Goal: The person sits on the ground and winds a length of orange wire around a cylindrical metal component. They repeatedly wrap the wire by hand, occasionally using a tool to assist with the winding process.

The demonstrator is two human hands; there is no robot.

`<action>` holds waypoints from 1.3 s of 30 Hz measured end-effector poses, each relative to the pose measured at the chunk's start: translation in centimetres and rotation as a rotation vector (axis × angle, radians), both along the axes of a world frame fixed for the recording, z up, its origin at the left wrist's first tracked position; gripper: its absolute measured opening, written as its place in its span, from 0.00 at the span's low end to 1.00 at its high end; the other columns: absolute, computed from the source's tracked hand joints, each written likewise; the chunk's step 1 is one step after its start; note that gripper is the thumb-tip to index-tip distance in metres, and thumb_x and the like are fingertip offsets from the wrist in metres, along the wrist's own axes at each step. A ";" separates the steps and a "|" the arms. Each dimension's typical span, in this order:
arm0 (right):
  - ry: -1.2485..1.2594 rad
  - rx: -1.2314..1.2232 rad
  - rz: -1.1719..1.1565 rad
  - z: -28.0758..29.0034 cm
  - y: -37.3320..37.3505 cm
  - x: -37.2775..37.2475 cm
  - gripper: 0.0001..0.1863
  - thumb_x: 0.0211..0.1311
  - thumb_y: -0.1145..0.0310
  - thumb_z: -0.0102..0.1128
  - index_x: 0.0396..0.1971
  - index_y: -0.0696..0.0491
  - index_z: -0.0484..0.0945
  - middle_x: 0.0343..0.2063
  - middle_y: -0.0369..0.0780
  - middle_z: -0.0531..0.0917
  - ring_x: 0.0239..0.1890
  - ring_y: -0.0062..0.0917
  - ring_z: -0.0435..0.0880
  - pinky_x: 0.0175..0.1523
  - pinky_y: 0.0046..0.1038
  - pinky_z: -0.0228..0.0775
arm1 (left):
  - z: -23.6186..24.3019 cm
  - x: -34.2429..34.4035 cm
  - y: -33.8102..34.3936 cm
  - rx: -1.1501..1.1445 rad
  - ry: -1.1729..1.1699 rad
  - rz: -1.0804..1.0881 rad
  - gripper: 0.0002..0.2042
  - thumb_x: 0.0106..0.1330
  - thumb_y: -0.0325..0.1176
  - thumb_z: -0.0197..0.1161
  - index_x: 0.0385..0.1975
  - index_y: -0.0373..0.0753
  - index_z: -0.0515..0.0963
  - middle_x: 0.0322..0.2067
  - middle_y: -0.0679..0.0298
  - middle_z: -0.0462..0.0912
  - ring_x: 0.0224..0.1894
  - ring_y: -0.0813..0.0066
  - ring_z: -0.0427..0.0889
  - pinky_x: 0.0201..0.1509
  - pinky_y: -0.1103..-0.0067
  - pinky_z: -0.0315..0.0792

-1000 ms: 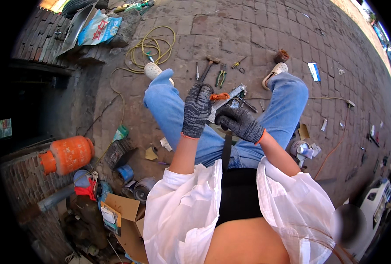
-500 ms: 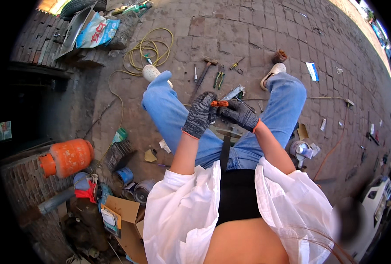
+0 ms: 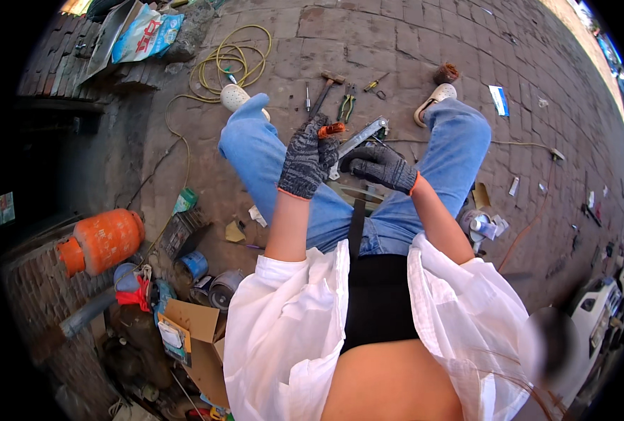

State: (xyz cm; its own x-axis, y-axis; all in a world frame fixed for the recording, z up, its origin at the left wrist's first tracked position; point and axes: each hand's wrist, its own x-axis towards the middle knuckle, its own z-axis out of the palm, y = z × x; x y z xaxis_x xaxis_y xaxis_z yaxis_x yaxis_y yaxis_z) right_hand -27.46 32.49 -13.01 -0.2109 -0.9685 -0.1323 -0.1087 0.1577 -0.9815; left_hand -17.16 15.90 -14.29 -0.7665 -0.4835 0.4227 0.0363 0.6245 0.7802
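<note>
My left hand (image 3: 306,158), in a grey-and-black knitted glove, is closed around a short copper-orange bundle (image 3: 331,129), which looks like coiled wire. Its end sticks out past the fingers. Apart from it, to the right, my right hand (image 3: 382,167), in a matching glove with an orange cuff, has its fingers bent toward the left and seems to hold nothing. A long grey metal tool (image 3: 359,139) slants between and beyond my hands; its near end is partly hidden. Beyond them lie a hammer (image 3: 326,91), green-handled pliers (image 3: 347,105) and a thin screwdriver-like tool (image 3: 307,97).
A yellow hose (image 3: 231,63) lies coiled at the far left. An orange gas cylinder (image 3: 108,240), paint cans (image 3: 194,265) and an open cardboard box (image 3: 203,351) crowd the left. A rusty brown lump (image 3: 446,73) sits by my right shoe (image 3: 434,102). A white container (image 3: 474,224) stands at right.
My hands have moved apart. The left one has lifted the copper-orange bundle away toward the upper left, and the right one no longer touches it. More of the grey metal tool shows.
</note>
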 end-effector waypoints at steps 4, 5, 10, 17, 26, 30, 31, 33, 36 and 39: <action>-0.281 0.166 -0.330 0.3 0.9 -2.4 0.14 0.60 0.65 0.53 0.40 0.58 0.76 0.34 0.40 0.80 0.37 0.24 0.78 0.44 0.25 0.70 | 0.8 2.1 -0.3 -0.051 0.047 -0.394 0.13 0.64 0.40 0.53 0.36 0.35 0.74 0.25 0.58 0.79 0.28 0.63 0.79 0.32 0.70 0.72; -0.207 0.017 -0.397 -0.9 1.1 -3.2 0.13 0.60 0.66 0.53 0.39 0.59 0.76 0.33 0.41 0.81 0.35 0.23 0.79 0.43 0.25 0.71 | 1.5 2.1 0.0 0.223 -0.280 -0.301 0.11 0.64 0.37 0.52 0.38 0.36 0.74 0.25 0.57 0.79 0.27 0.58 0.78 0.32 0.68 0.72; 0.114 0.001 -0.036 2.9 0.3 1.0 0.13 0.61 0.66 0.52 0.40 0.59 0.75 0.32 0.44 0.81 0.35 0.31 0.80 0.44 0.28 0.70 | 4.6 -0.1 0.5 0.140 -0.589 0.162 0.11 0.63 0.29 0.51 0.44 0.34 0.73 0.37 0.51 0.77 0.39 0.56 0.76 0.43 0.68 0.71; 0.015 0.004 -0.280 0.0 0.0 -1.8 0.15 0.61 0.63 0.52 0.39 0.59 0.76 0.34 0.45 0.81 0.35 0.28 0.81 0.42 0.28 0.70 | 2.3 2.7 -0.2 -0.133 -0.036 -0.426 0.18 0.51 0.25 0.61 0.45 0.36 0.72 0.40 0.53 0.76 0.42 0.54 0.76 0.44 0.67 0.71; 0.009 0.150 -0.179 1.6 -0.2 2.4 0.15 0.57 0.62 0.54 0.38 0.58 0.77 0.33 0.47 0.80 0.36 0.36 0.80 0.45 0.31 0.70 | 0.3 1.9 0.1 0.075 -0.180 -0.102 0.12 0.56 0.26 0.59 0.41 0.35 0.73 0.36 0.53 0.77 0.37 0.58 0.77 0.40 0.71 0.72; 0.063 0.066 -0.271 1.7 0.1 -1.5 0.15 0.56 0.62 0.56 0.36 0.58 0.77 0.33 0.46 0.80 0.36 0.34 0.80 0.45 0.29 0.70 | 1.1 2.3 0.0 0.041 -0.103 -0.362 0.12 0.59 0.26 0.57 0.43 0.35 0.73 0.36 0.51 0.76 0.39 0.56 0.77 0.42 0.68 0.71; 0.147 0.077 -0.290 2.4 -0.1 -2.1 0.15 0.55 0.63 0.57 0.36 0.58 0.78 0.33 0.46 0.80 0.36 0.34 0.81 0.44 0.29 0.70 | 0.5 2.3 0.4 0.126 -0.268 -0.269 0.10 0.60 0.28 0.57 0.40 0.35 0.74 0.35 0.51 0.77 0.39 0.55 0.77 0.42 0.68 0.71; 0.214 0.143 -0.206 4.9 -0.5 -0.6 0.15 0.55 0.63 0.56 0.36 0.58 0.78 0.33 0.46 0.80 0.35 0.34 0.81 0.44 0.30 0.70 | 0.1 1.5 0.8 -0.012 -0.468 0.028 0.11 0.64 0.36 0.54 0.34 0.34 0.75 0.27 0.51 0.77 0.34 0.56 0.78 0.39 0.68 0.70; 0.258 0.043 -0.148 3.6 -0.3 2.5 0.14 0.56 0.63 0.55 0.37 0.57 0.78 0.32 0.44 0.81 0.34 0.33 0.81 0.43 0.29 0.70 | 1.4 0.7 1.3 0.162 -0.113 0.143 0.10 0.63 0.35 0.55 0.33 0.34 0.74 0.26 0.55 0.77 0.31 0.60 0.78 0.37 0.70 0.71; -0.022 0.098 -0.142 1.1 -0.2 2.2 0.15 0.57 0.62 0.56 0.38 0.57 0.78 0.32 0.42 0.81 0.32 0.28 0.80 0.43 0.27 0.71 | 2.0 1.4 1.2 0.223 0.013 -0.049 0.09 0.61 0.32 0.56 0.38 0.35 0.74 0.30 0.55 0.77 0.33 0.62 0.77 0.39 0.71 0.72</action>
State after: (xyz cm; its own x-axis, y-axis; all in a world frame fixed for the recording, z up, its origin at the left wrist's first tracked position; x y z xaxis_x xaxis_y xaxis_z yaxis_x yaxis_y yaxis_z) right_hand -25.25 32.25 -11.94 -0.3412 -0.9112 -0.2307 -0.0574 0.2652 -0.9625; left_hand -15.78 17.08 -12.33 -0.7868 -0.5281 0.3196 0.0736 0.4337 0.8980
